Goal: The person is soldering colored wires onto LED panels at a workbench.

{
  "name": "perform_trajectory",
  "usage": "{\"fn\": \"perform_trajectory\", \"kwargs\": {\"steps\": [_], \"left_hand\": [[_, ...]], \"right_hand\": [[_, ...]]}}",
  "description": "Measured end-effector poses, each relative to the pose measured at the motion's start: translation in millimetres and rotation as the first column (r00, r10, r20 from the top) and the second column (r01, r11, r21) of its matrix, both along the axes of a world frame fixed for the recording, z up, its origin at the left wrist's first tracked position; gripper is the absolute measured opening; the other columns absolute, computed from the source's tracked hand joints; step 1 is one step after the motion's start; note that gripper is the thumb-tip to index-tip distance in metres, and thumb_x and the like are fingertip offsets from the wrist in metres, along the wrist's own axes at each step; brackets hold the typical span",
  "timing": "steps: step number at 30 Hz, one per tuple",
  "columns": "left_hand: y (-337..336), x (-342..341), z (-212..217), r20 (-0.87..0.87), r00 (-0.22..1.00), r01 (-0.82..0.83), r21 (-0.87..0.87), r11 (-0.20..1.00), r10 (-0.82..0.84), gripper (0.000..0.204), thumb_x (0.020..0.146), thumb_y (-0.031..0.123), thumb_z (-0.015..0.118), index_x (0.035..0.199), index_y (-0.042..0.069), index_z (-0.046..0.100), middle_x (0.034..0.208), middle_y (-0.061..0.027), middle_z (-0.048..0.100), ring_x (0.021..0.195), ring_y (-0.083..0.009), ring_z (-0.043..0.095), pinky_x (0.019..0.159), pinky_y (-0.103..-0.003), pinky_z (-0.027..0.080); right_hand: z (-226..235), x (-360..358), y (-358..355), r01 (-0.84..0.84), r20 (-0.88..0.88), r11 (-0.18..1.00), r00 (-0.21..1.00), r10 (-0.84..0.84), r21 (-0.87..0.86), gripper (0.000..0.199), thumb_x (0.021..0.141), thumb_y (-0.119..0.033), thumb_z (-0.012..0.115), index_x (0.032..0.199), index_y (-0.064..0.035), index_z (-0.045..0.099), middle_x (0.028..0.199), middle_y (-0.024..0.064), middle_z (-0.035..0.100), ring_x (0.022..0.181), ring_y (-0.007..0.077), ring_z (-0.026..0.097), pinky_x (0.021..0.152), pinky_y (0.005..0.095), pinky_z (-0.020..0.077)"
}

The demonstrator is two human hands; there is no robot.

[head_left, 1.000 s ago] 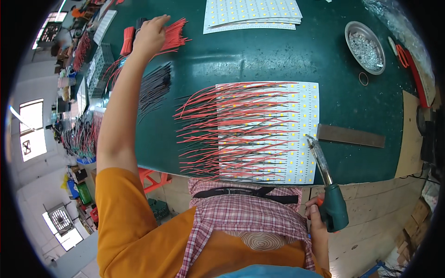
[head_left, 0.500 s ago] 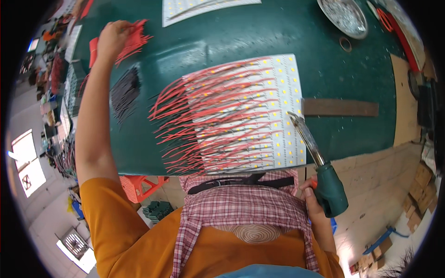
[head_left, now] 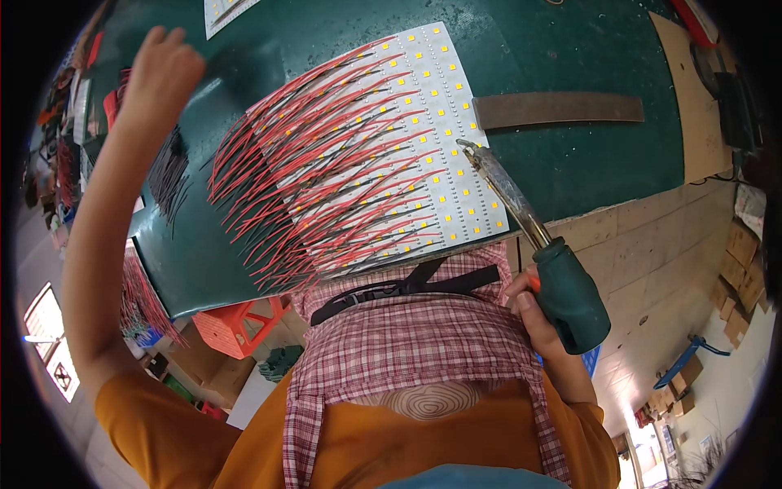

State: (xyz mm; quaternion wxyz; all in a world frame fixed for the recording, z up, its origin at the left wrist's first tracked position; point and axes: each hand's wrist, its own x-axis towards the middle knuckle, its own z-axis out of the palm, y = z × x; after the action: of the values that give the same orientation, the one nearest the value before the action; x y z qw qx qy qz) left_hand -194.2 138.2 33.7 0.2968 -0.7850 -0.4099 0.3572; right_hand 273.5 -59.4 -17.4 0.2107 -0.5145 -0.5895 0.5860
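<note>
My right hand (head_left: 542,318), low at the right, is closed around the green handle of a soldering iron (head_left: 521,208). Its bent metal tip lies over the right part of a white LED board (head_left: 452,122) with small yellow LEDs. Rows of red and black wires (head_left: 326,147) run across the board and hang past its left edge. Far left, my left hand (head_left: 167,73) is raised with curled fingers; what they hold is hidden. A sliver of red (head_left: 111,106) shows beside that wrist. Below the hand lies a bundle of black wires (head_left: 169,171), partly covered by my forearm.
The green table (head_left: 586,171) carries a flat brown strip (head_left: 562,110) right of the board. Another white LED board (head_left: 224,15) lies at the far edge of view. An orange-red plastic stool (head_left: 236,326) stands below the table. More red wires (head_left: 142,293) hang at the lower left.
The view has shifted, so the board and table sit further up and left. My left hand's fingers, earlier on the red wire bundle, now show raised and curled. My right hand keeps its grip.
</note>
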Motion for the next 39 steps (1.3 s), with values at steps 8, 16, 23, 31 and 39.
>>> {"fn": "perform_trajectory", "kwargs": {"steps": [8,16,23,31,39], "left_hand": [[-25.1,30.7,9.2,0.485,0.874,-0.013,0.023,1.0,0.0,0.003,0.076,0.013,0.065,0.076,0.01,0.067,0.071,-0.0041,0.063,0.084,-0.0232,0.06,0.077,-0.035,0.046],[-146.6,188.2,-30.4,0.92,0.389,-0.029,-0.032,0.999,0.041,0.022,0.071,0.01,0.068,0.093,0.006,0.071,0.081,-0.0016,0.061,0.08,-0.02,0.061,0.067,-0.034,0.046],[-144.9,198.4,-60.0,0.965,0.26,-0.062,0.018,0.998,-0.001,0.024,0.074,0.012,0.067,0.097,0.007,0.069,0.085,-0.0015,0.06,0.084,-0.0187,0.062,0.076,-0.035,0.044],[-140.0,197.7,-57.8,0.957,0.288,-0.001,0.038,0.999,-0.037,0.022,0.073,0.012,0.068,0.094,0.008,0.07,0.084,0.0004,0.059,0.083,-0.0168,0.062,0.074,-0.034,0.045],[-137.9,197.3,-54.6,0.954,0.297,0.02,0.024,1.0,-0.029,0.019,0.072,0.011,0.068,0.09,0.007,0.069,0.082,0.0002,0.058,0.082,-0.0164,0.061,0.075,-0.035,0.045]], "right_hand": [[13.2,-5.4,6.1,-0.152,0.129,0.966,0.983,0.127,0.208,0.016,0.093,-0.007,0.061,0.106,0.0026,0.06,0.087,0.0085,0.065,0.073,0.0121,0.058,0.066,0.0262,0.0482],[6.9,-2.0,-3.0,-0.194,0.305,0.963,0.943,0.132,0.185,0.027,0.071,-0.01,0.078,0.097,-0.0178,0.073,0.091,-0.0012,0.073,0.082,0.0214,0.066,0.07,0.0363,0.0543],[5.4,1.7,-9.9,-0.166,0.317,0.966,0.943,0.098,0.198,0.023,0.073,-0.01,0.077,0.094,-0.0183,0.074,0.084,0.0002,0.073,0.08,0.0224,0.067,0.067,0.0355,0.0542],[15.2,5.1,-6.8,-0.249,0.305,0.962,0.913,0.272,-0.114,0.018,0.092,-0.011,0.063,0.105,0.0015,0.059,0.092,0.0096,0.067,0.085,0.0174,0.065,0.078,0.0297,0.0515],[8.2,5.5,-9.3,-0.23,0.347,0.973,0.911,0.223,-0.02,0.017,0.085,-0.007,0.067,0.099,-0.0005,0.059,0.086,0.0085,0.069,0.078,0.0177,0.067,0.072,0.0282,0.053]]}}
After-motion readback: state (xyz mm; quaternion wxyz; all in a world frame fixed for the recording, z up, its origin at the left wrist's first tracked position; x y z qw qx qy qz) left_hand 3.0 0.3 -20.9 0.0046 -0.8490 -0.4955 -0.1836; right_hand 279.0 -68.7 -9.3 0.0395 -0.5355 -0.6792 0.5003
